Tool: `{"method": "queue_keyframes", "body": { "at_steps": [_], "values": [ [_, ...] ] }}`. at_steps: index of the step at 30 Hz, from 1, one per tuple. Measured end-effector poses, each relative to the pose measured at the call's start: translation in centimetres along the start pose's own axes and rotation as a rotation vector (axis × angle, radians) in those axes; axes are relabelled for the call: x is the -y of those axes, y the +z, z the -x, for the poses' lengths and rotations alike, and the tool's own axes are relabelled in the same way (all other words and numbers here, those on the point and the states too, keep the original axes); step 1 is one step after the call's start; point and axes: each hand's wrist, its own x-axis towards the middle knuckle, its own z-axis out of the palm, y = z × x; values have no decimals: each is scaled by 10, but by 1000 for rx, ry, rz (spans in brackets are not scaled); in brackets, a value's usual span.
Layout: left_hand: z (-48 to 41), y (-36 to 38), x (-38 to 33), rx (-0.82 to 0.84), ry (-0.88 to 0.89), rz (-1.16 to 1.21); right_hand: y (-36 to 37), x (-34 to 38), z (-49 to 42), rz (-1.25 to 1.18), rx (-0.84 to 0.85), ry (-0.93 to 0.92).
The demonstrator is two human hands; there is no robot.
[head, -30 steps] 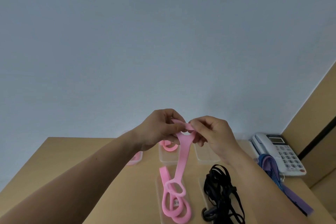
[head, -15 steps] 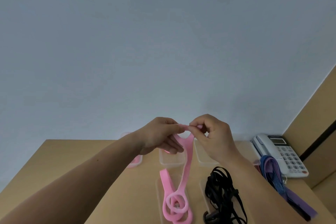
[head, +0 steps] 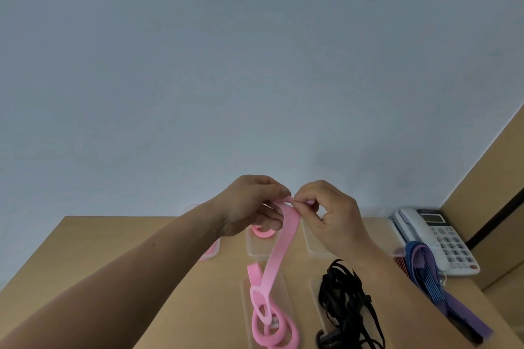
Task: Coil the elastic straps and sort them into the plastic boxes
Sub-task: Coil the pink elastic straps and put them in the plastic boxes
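1. Pink elastic strap [head: 279, 252]: its top end is held up above the bench [head: 113, 249], right at the meeting point of both hands. From there it hangs down toward the viewer. The lower part lies in loose loops in the near clear box [head: 245, 309].
2. Left hand [head: 249, 204]: narrow grip, thumb and forefinger pinching the strap's top end from the left. The other fingers are curled underneath, behind the strap.
3. Right hand [head: 331, 215]: narrow grip, fingertips pinching the same end from the right, touching the left fingertips.
4. Behind the hands, a row of clear boxes stands on the bench. The middle box [head: 256, 249] holds a coiled pink strap [head: 263, 232], partly hidden by the left hand. The left box [head: 211, 251] shows pink inside and is mostly hidden by the forearm. Contents of the right box [head: 314, 246] cannot be told.
5. Black straps [head: 343, 300]: a tangled heap just right of the pink loops.
6. Blue and purple straps [head: 425, 269]: on the far right, lying over the front of a white telephone [head: 442, 238].
7. Pale wall [head: 255, 65] behind the bench.
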Motion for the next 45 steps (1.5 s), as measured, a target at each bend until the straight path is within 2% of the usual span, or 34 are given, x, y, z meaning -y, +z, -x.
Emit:
{"method": "queue_keyframes", "body": {
  "at_steps": [3,7,9,11,13,19,25,28,32,39,45],
  "values": [
    [0,-1,2,-20,25,-26,-1,2,1,-74,-22,73],
    [-1,-2,6,-75,177,-115,0,7,-2,-377,-10,541],
    [0,-1,7,-112,297,-228,0,8,-4,-537,30,659],
    [0,0,8,-124,382,-303,0,9,-6,-581,48,669],
    [1,0,8,-129,382,-311,-1,10,-7,-549,32,648],
    [3,-2,5,-70,209,-246,-2,12,-9,-503,11,538],
    [6,-2,3,12,121,-76,0,11,-5,-240,43,380],
    [8,0,1,34,94,-20,0,11,-3,-205,29,322],
    [8,-1,5,-39,126,-8,2,12,-1,-280,33,385],
    [10,2,8,-113,307,-44,-5,18,-5,-668,73,570],
    [15,6,13,-208,467,-264,-5,22,-6,-693,63,603]
  ]
}}
